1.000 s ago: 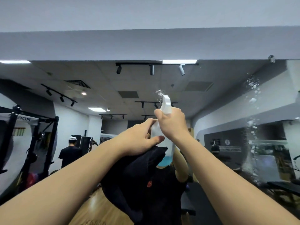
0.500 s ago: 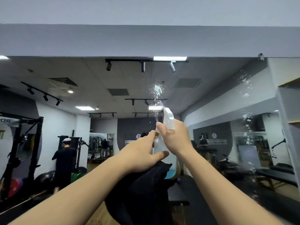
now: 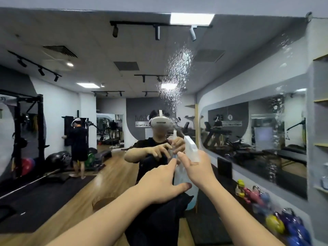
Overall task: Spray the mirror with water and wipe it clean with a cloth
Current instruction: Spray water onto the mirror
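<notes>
The right hand (image 3: 198, 170) is squeezing the spray bottle (image 3: 190, 150) to wet the mirror (image 3: 106, 71); the left hand (image 3: 159, 185) is clutching the black cloth (image 3: 159, 219), ready for wiping.

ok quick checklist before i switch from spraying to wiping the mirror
1. Water on the large wall mirror: ok, white spray droplets cling above head height.
2. Dark cloth ready: ok, gripped under the left hand.
3. Translucent plastic spray bottle secure: ok, right hand wraps its neck.
4. Bottle put down: not ok.
5. Older droplet streak at right: ok, unwiped.
6. Water left in bottle: cannot tell.
</notes>
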A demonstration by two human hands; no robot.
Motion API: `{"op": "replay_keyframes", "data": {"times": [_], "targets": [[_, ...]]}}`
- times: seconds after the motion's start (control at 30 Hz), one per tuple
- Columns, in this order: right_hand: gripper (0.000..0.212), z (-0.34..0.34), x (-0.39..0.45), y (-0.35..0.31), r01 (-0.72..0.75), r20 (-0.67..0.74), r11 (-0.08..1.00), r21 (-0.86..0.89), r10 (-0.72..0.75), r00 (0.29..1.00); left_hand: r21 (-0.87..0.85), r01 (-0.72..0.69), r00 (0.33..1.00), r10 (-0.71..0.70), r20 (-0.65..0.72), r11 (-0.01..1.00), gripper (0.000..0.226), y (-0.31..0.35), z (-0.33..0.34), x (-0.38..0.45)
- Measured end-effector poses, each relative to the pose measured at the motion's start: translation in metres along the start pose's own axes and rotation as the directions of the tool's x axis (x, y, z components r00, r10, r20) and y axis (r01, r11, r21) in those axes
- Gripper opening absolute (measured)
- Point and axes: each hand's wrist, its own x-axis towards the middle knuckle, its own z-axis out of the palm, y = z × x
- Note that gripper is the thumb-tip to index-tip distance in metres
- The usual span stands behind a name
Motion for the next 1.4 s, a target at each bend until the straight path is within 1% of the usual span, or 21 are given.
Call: {"op": "replay_keyframes", "data": {"times": [0.07, 0.1, 0.2, 0.23, 0.3, 0.4, 0.5, 0.6, 0.67, 0.73, 0.83, 0.9, 1.0, 1.13, 1.23, 1.27, 1.33, 1.4], "targets": [[0.043, 0.011, -0.017, 0.011, -0.034, 0.0, 0.999, -0.012, 0.034, 0.999, -0.022, 0.021, 0.999, -0.02, 0.048, 1.0, 0.086, -0.007, 0.017, -0.011], [0.039, 0.016, -0.025, 0.016, -0.06, -0.003, 0.998, -0.019, 0.06, 0.998, -0.035, 0.03, 0.998, -0.028, 0.063, 0.999, 0.09, -0.009, 0.023, -0.015], [0.016, 0.032, -0.052, 0.028, -0.169, 0.02, 0.986, -0.012, 0.169, 0.985, -0.063, 0.065, 0.992, -0.057, 0.115, 0.996, 0.095, -0.016, 0.047, -0.03], [0.014, 0.038, -0.062, 0.032, -0.184, 0.027, 0.983, -0.023, 0.184, 0.983, -0.058, 0.078, 0.988, -0.07, 0.139, 0.995, 0.096, -0.019, 0.056, -0.035], [0.014, 0.049, -0.081, 0.042, -0.218, 0.038, 0.975, -0.035, 0.219, 0.975, -0.046, 0.097, 0.976, -0.086, 0.199, 0.994, 0.098, -0.025, 0.073, -0.047], [0.01, 0.065, -0.112, 0.057, -0.3, 0.058, 0.954, -0.009, 0.3, 0.952, -0.088, 0.138, 0.949, -0.106, 0.297, 0.986, 0.094, -0.034, 0.099, -0.068], [0.017, 0.081, -0.145, 0.073, -0.352, 0.08, 0.934, -0.063, 0.357, 0.931, -0.115, 0.17, 0.921, -0.116, 0.371, 0.979, 0.088, -0.042, 0.125, -0.092], [0.016, 0.098, -0.174, 0.088, -0.469, 0.136, 0.882, -0.05, 0.471, 0.871, -0.135, 0.21, 0.896, -0.135, 0.424, 0.968, 0.086, -0.052, 0.149, -0.118], [0.016, 0.11, -0.194, 0.095, -0.494, 0.182, 0.866, -0.071, 0.498, 0.848, -0.123, 0.232, 0.871, -0.149, 0.468, 0.965, 0.087, -0.059, 0.164, -0.136], [0.018, 0.121, -0.215, 0.1, -0.524, 0.198, 0.847, -0.089, 0.531, 0.824, -0.096, 0.245, 0.843, -0.162, 0.513, 0.965, 0.088, -0.067, 0.177, -0.153], [0.011, 0.138, -0.241, 0.105, -0.595, 0.22, 0.8, -0.077, 0.595, 0.773, -0.07, 0.27, 0.802, -0.184, 0.568, 0.96, 0.085, -0.077, 0.19, -0.174], [0.016, 0.151, -0.258, 0.108, -0.644, 0.222, 0.76, -0.088, 0.645, 0.731, -0.063, 0.286, 0.776, -0.193, 0.601, 0.956, 0.087, -0.083, 0.196, -0.189], [0.021, 0.167, -0.279, 0.106, -0.667, 0.221, 0.727, -0.164, 0.686, 0.693, -0.058, 0.31, 0.743, -0.204, 0.637, 0.949, 0.092, -0.093, 0.204, -0.211], [0.028, 0.187, -0.307, 0.097, -0.751, 0.217, 0.654, -0.094, 0.749, 0.626, -0.077, 0.357, 0.69, -0.207, 0.693, 0.931, 0.085, -0.107, 0.212, -0.244], [0.035, 0.203, -0.331, 0.088, -0.784, 0.219, 0.612, -0.104, 0.783, 0.582, -0.06, 0.369, 0.649, -0.211, 0.731, 0.927, 0.082, -0.117, 0.217, -0.269], [0.034, 0.207, -0.338, 0.086, -0.796, 0.219, 0.598, -0.096, 0.793, 0.569, -0.051, 0.368, 0.637, -0.212, 0.741, 0.928, 0.081, -0.119, 0.219, -0.275], [0.028, 0.212, -0.35, 0.082, -0.833, 0.225, 0.548, -0.071, 0.823, 0.522, -0.033, 0.376, 0.606, -0.219, 0.765, 0.926, 0.082, -0.123, 0.223, -0.287], [0.023, 0.214, -0.349, 0.077, -0.844, 0.241, 0.533, -0.058, 0.828, 0.506, -0.034, 0.394, 0.598, -0.228, 0.769, 0.918, 0.081, -0.125, 0.222, -0.289]]}}
